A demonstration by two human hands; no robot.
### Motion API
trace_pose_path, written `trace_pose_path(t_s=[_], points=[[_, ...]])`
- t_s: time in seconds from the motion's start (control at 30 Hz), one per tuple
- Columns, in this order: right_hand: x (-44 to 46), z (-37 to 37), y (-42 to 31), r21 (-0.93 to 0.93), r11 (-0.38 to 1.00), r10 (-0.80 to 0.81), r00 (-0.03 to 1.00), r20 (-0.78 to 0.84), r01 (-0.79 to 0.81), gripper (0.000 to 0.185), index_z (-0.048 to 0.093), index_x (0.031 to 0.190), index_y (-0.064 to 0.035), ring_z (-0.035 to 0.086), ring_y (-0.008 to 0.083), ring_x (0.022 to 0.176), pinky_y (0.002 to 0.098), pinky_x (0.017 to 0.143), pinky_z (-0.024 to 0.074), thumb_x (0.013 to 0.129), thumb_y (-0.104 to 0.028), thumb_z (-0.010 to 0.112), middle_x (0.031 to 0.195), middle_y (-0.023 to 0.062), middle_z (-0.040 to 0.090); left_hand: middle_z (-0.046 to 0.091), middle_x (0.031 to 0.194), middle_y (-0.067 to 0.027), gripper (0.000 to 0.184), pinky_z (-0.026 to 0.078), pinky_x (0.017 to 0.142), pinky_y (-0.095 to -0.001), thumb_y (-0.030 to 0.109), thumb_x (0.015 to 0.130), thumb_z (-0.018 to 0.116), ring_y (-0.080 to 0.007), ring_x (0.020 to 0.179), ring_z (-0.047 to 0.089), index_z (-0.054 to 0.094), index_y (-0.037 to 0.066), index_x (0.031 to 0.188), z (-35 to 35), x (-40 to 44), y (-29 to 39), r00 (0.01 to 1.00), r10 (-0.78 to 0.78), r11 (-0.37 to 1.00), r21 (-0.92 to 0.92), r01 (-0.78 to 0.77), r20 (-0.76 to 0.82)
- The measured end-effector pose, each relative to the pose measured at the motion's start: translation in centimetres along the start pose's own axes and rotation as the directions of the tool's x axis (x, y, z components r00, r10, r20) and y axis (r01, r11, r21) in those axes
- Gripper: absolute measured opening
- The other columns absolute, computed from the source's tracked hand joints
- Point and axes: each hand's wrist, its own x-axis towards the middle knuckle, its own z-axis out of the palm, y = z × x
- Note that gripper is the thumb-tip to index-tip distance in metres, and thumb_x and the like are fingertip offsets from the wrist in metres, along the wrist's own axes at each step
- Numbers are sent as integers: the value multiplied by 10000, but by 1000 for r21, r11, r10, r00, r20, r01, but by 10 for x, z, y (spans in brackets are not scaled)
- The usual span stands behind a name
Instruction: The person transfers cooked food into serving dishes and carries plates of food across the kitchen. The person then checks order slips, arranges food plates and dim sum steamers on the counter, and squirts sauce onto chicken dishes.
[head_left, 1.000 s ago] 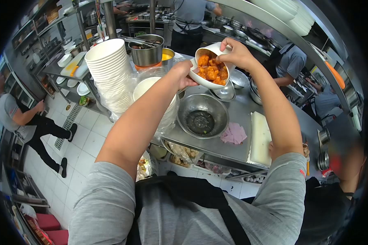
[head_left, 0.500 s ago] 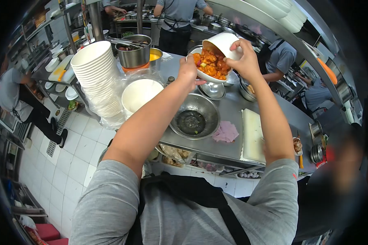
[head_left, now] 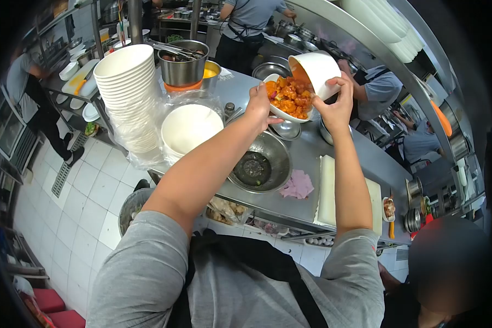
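My left hand [head_left: 258,105] is closed on the left end of a white dish [head_left: 279,114], held tilted above the counter. Chunks of food in glossy orange-red sauce [head_left: 291,98] lie in it. My right hand [head_left: 335,105] grips a white bowl [head_left: 323,70] by its rim, tipped on its side over the dish with its mouth toward the food. Orange sauce coats the inside of this bowl. Below the hands, a steel mixing bowl [head_left: 281,164] with some liquid in the bottom stands on the counter beside a pink cloth [head_left: 298,185].
To the left rise stacked white paper tubs [head_left: 128,98] and another white tub [head_left: 191,128] in plastic wrap. Behind them stands a steel pot [head_left: 183,72] with utensils. A pale cutting board [head_left: 326,191] lies at right. Co-workers stand around; one person [head_left: 448,273] is close at lower right.
The white bowl has risen slightly and moved right, away from the dish, showing more of the food. The head view has shifted, and the person at lower right has come closer.
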Motion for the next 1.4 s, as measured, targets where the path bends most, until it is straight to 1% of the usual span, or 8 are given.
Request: trace_pose_path(t_s=[0.13,0.23,0.43,0.7,0.9,1.13,1.3,1.4], points=[[2,1,-7,83,996,-33,996,78,27,449,465,935,-62,414,234,1158,320,972,321,551,-14,692,1237,136,388,419,1214,-172,456,527,720,-477,447,952,175,-350,996,547,245,115,1256,-7,1,2,1000,2,1000,-6,-2,0],[6,2,-12,189,980,-79,990,115,57,465,489,908,-80,451,316,1136,376,938,366,499,-102,710,1163,185,474,433,1201,-173,457,526,724,-477,449,951,170,-350,998,547,249,115,1253,-9,3,5,1000,-17,1000,-7,17,-7],[15,-4,-11,444,895,-46,978,201,-50,512,466,987,-83,419,229,1173,351,1004,318,525,-10,673,1246,142,394,419,1218,-176,464,498,765,-512,458,948,182,-361,1024,527,239,115,1256,-12,-1,6,1000,-17,1000,-7,17,15],[19,-21,1,425,894,-2,948,319,-141,544,448,1029,-78,372,221,1213,368,1009,317,534,19,652,1280,129,354,395,1253,-175,479,461,800,-561,476,940,216,-383,1055,499,267,123,1260,-12,-5,12,1000,-6,1000,7,6,9],[25,-31,-13,483,870,-27,969,244,-97,542,449,1033,-83,366,227,1221,389,1005,322,540,15,652,1285,127,356,409,1252,-185,538,450,836,-547,495,937,195,-386,1082,485,277,105,1298,-18,-8,11,997,-39,999,13,39,63],[17,-32,-27,362,932,-124,933,338,-7,592,394,1081,-93,349,236,1239,401,1002,311,552,24,634,1322,131,321,412,1257,-205,574,446,844,-543,508,934,181,-382,1080,491,301,84,1301,-16,-20,12,992,-123,992,-12,123,40],[11,-41,-39,550,830,-80,957,278,-90,553,417,1048,-82,334,236,1254,396,1003,312,549,54,612,1304,128,333,476,1155,-179,540,494,752,-519,515,929,186,-362,961,559,298,106,1263,-32,-20,2,988,-129,991,58,125,83],[10,-47,-38,550,828,-46,963,264,-111,564,408,1053,-93,317,245,1267,405,1006,304,543,60,593,1309,127,333,491,1144,-172,554,483,768,-522,517,930,190,-343,976,552,358,95,1247,-37,-36,3,978,-170,984,72,162,121]])
